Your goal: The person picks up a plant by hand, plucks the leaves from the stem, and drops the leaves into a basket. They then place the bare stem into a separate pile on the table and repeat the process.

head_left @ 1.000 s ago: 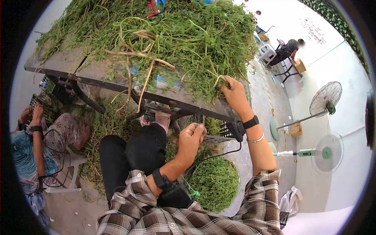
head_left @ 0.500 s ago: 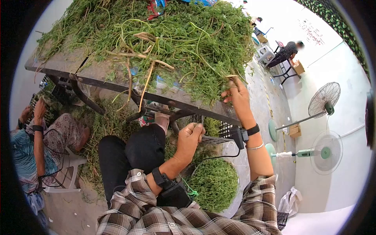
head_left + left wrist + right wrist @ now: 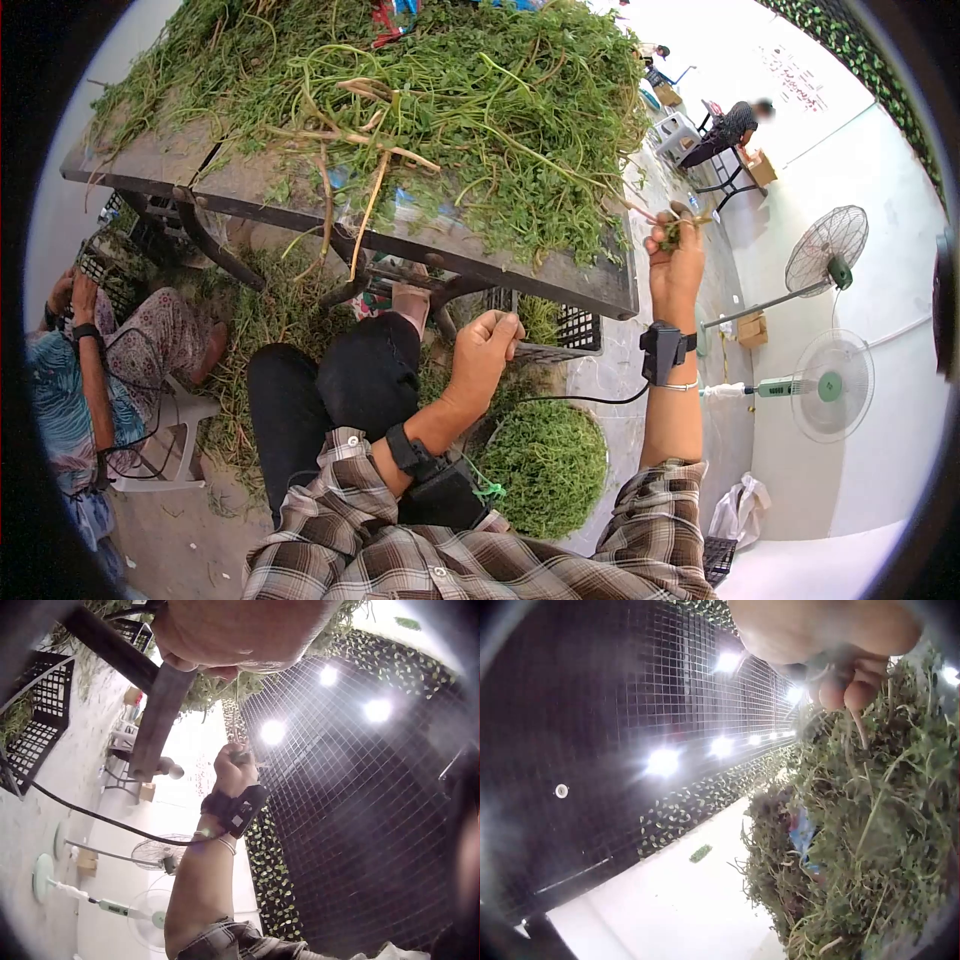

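My right hand point(image 3: 678, 262) is raised just past the table's right corner and pinches a thin green stem point(image 3: 640, 209) with a few leaves. The stem trails back toward the heap of leafy greens point(image 3: 540, 130) on the table. In the right wrist view, a pale stem point(image 3: 860, 731) pokes out below the fingertips point(image 3: 860, 696). Below the table edge, my left hand point(image 3: 482, 362) is curled with thumb against forefinger. It grips a flat, narrow grey strip point(image 3: 156, 724), which juts out from the fingers in the left wrist view; its other end is hidden in the hand.
The dark table point(image 3: 470, 250) has pale thick stems point(image 3: 372, 145) hanging over its front edge. By my lap stands a round tub of cut greens point(image 3: 550, 470), near a black crate point(image 3: 578, 332). Another person point(image 3: 100, 370) sits at left; fans point(image 3: 830, 385) stand at right.
My right hand has moved from the heap's front right corner out to the right, drawing a stem along. The left hand stays in about the same place.
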